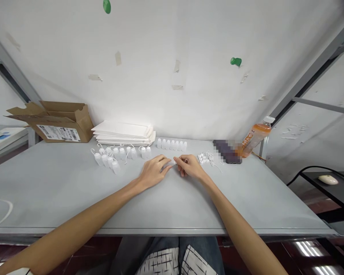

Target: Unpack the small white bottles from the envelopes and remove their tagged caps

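Note:
My left hand [154,170] grips a small translucent white plastic bottle [172,162] between thumb and fingers, low over the middle of the grey table. Close against the bottle's right side, my right hand [188,165] is closed in a pinch. A thin white bit shows at its fingertips, too small to make out. Left of my hands stand several small white bottles [114,166] with caps and cord loops. A row of several small bottles without loops [172,144] lines the back edge. Right of my right hand lies a pile of small white caps with cords [202,158].
White envelopes or paper sleeves [120,131] are stacked at the back left, beside an open cardboard box [60,124]. At the back right, an orange drink bottle [256,136] leans over a dark phone [227,152]. The grey table [172,206] has its front edge near my lap.

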Demonstrator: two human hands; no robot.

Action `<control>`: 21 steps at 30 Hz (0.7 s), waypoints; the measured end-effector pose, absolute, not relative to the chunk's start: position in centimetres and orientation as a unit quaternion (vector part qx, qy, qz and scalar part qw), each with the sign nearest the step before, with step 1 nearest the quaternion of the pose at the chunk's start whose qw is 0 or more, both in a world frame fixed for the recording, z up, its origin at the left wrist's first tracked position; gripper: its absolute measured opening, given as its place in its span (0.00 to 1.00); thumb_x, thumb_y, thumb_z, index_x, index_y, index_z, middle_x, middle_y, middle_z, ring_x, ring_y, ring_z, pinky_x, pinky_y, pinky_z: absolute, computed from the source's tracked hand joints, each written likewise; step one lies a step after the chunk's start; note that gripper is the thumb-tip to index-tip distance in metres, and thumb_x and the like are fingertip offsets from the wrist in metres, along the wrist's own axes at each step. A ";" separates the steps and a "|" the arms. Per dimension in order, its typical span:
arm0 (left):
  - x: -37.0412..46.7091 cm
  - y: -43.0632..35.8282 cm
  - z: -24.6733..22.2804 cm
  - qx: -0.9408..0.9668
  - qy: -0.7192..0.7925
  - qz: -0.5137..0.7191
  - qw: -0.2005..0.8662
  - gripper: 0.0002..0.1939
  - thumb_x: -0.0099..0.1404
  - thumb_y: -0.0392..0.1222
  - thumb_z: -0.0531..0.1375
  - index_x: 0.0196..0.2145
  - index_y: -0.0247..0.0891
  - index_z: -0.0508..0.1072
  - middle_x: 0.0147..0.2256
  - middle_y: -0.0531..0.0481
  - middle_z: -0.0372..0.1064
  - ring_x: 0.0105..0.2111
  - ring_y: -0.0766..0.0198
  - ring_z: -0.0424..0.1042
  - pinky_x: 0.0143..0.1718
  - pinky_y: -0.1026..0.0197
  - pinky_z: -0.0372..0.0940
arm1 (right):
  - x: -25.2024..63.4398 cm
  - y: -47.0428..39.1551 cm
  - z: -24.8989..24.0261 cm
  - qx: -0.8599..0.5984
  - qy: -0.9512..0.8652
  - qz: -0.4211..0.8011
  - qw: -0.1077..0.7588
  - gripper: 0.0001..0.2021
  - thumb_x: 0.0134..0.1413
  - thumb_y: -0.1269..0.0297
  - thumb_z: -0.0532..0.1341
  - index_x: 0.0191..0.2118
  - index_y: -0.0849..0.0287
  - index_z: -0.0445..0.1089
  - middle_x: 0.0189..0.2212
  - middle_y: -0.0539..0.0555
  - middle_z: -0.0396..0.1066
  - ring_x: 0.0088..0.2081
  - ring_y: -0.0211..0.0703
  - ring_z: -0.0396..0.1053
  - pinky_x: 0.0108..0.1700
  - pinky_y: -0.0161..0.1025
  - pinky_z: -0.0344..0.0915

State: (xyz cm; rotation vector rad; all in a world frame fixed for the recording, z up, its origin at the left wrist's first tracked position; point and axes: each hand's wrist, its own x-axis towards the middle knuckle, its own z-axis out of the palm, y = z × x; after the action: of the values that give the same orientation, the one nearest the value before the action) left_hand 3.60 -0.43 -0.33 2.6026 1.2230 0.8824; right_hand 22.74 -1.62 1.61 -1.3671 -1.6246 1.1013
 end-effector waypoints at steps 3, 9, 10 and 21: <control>3.6 -0.5 -0.2 0.866 0.400 0.292 0.069 0.14 0.70 0.45 0.52 0.47 0.40 0.73 0.42 0.49 0.73 0.36 0.63 0.73 0.33 0.63 0.64 | 22.9 -1.7 1.7 -0.524 -0.622 0.459 0.358 0.25 0.51 0.41 0.60 0.21 0.60 0.64 0.15 0.49 0.65 0.14 0.35 0.64 0.15 0.31 0.56; 3.3 -0.5 0.1 0.876 0.383 0.284 0.078 0.14 0.72 0.44 0.51 0.48 0.41 0.73 0.43 0.49 0.72 0.35 0.63 0.73 0.33 0.63 0.63 | 22.7 -1.9 2.1 -0.498 -0.597 0.512 0.365 0.25 0.48 0.40 0.63 0.23 0.61 0.64 0.16 0.49 0.66 0.15 0.34 0.64 0.16 0.31 0.58; 3.3 -0.4 0.1 0.877 0.379 0.286 0.079 0.14 0.72 0.44 0.51 0.48 0.41 0.73 0.43 0.49 0.72 0.35 0.63 0.73 0.34 0.63 0.63 | 22.7 -2.0 2.2 -0.495 -0.594 0.518 0.365 0.25 0.48 0.41 0.63 0.23 0.61 0.64 0.16 0.49 0.66 0.15 0.34 0.65 0.16 0.31 0.59; 3.4 -0.4 -0.1 0.849 0.372 0.339 0.161 0.14 0.71 0.43 0.52 0.46 0.38 0.76 0.39 0.47 0.73 0.32 0.65 0.71 0.34 0.63 0.63 | 22.8 -2.2 2.5 -0.446 -0.606 0.531 0.388 0.21 0.48 0.45 0.65 0.29 0.61 0.67 0.19 0.48 0.66 0.20 0.36 0.67 0.26 0.37 0.68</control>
State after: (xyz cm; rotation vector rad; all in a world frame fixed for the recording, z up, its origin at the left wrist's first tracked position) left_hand 3.37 -0.37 -0.06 2.4248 1.0612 0.9680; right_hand 22.80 -2.21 2.50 -1.1350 -1.5425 1.3511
